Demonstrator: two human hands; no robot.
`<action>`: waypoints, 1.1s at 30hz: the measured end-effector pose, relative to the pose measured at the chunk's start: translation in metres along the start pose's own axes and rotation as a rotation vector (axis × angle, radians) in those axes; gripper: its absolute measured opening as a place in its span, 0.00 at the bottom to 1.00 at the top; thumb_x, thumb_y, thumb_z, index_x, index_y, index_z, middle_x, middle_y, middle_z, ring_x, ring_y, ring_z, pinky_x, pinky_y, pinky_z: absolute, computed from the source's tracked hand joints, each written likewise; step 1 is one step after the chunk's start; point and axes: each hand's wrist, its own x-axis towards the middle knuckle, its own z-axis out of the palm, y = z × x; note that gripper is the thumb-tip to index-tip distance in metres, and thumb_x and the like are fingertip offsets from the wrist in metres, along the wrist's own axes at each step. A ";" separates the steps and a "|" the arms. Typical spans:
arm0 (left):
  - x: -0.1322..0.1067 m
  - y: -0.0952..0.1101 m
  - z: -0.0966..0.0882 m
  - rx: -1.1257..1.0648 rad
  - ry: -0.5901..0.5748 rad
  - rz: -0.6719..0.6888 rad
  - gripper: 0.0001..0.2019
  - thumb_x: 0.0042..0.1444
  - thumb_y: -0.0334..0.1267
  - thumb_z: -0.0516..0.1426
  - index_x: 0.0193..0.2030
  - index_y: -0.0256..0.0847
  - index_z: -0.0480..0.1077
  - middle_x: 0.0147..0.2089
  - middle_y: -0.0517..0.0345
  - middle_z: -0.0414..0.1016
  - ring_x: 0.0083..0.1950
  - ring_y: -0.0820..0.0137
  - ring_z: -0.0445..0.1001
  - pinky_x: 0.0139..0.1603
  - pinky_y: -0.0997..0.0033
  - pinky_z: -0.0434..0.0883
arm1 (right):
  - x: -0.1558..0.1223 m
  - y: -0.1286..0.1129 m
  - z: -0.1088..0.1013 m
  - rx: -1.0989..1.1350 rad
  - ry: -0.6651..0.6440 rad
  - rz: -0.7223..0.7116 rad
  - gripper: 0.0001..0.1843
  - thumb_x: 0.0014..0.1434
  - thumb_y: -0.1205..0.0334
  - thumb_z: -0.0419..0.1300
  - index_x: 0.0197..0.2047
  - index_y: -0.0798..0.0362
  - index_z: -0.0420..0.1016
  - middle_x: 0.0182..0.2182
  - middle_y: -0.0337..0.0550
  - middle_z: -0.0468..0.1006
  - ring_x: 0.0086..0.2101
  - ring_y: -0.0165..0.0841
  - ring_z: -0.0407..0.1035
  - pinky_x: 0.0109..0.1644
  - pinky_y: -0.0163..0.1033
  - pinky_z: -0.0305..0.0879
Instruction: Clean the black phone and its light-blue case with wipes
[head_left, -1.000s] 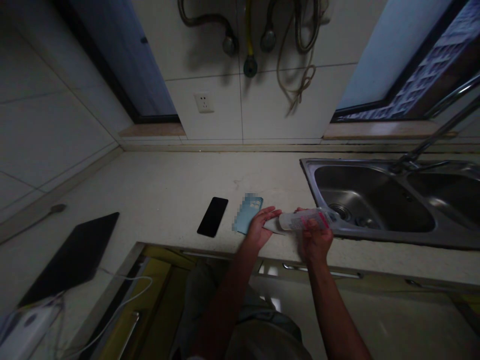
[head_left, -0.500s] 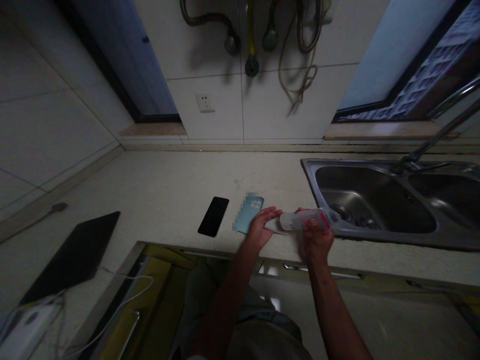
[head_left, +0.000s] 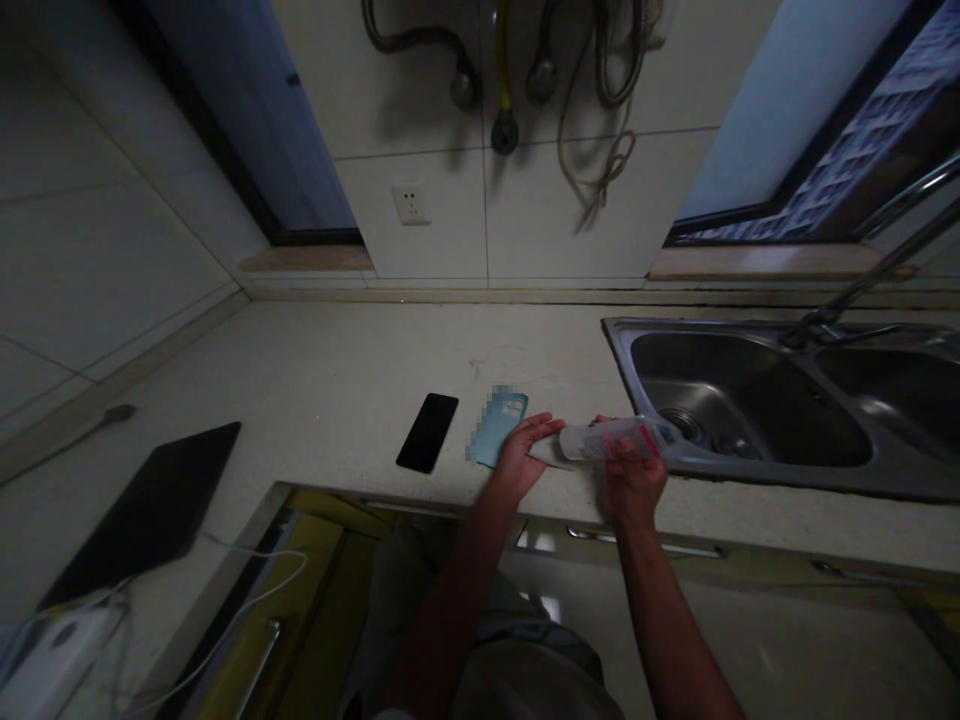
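Note:
My right hand point(head_left: 636, 485) is closed around a clear plastic bottle point(head_left: 592, 441) with pink print, held almost level. The bottle's narrower end points left, towards my left hand point(head_left: 525, 455). A pale, soft-looking piece, perhaps a cloth or wipe point(head_left: 551, 452), is held in my left hand against that end; its exact kind cannot be made out. Just behind my left hand a light blue phone case point(head_left: 496, 430) lies on the counter, partly blurred out. Left of the case is a black phone point(head_left: 427, 433), screen side up.
A double steel sink point(head_left: 622, 375) with a faucet point(head_left: 832, 310) is on the right. On the left lie a dark flat panel point(head_left: 150, 515), a white device point(head_left: 60, 650) and a cable point(head_left: 255, 590). Hoses point(head_left: 420, 40) and a socket point(head_left: 411, 205) are on the wall.

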 end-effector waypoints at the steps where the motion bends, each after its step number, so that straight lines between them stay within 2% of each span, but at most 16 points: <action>1: 0.000 0.000 0.000 0.003 -0.001 0.002 0.10 0.46 0.26 0.61 0.37 0.37 0.74 0.37 0.50 0.82 0.43 0.64 0.79 0.57 0.60 0.67 | 0.000 0.000 0.000 0.004 0.001 -0.002 0.22 0.42 0.53 0.74 0.39 0.54 0.77 0.34 0.45 0.84 0.35 0.37 0.78 0.45 0.46 0.74; 9: 0.001 0.000 -0.001 -0.022 -0.001 -0.001 0.11 0.44 0.26 0.61 0.37 0.34 0.74 0.37 0.47 0.81 0.43 0.63 0.79 0.57 0.60 0.66 | 0.001 0.002 -0.002 -0.023 -0.014 -0.010 0.21 0.44 0.53 0.73 0.39 0.54 0.77 0.34 0.45 0.84 0.34 0.37 0.78 0.45 0.47 0.74; 19: 0.002 -0.001 -0.002 0.001 -0.007 -0.001 0.10 0.45 0.26 0.61 0.37 0.35 0.74 0.37 0.49 0.82 0.43 0.64 0.79 0.56 0.60 0.67 | 0.001 0.003 -0.003 -0.008 -0.018 -0.023 0.21 0.45 0.53 0.73 0.40 0.54 0.76 0.35 0.46 0.84 0.35 0.38 0.78 0.45 0.48 0.75; 33: 0.002 -0.001 0.000 -0.025 0.029 -0.015 0.11 0.44 0.25 0.60 0.37 0.34 0.75 0.36 0.48 0.82 0.39 0.66 0.79 0.51 0.64 0.69 | 0.001 0.005 -0.003 -0.042 -0.029 -0.027 0.19 0.45 0.55 0.74 0.38 0.56 0.79 0.34 0.45 0.84 0.34 0.36 0.79 0.43 0.42 0.76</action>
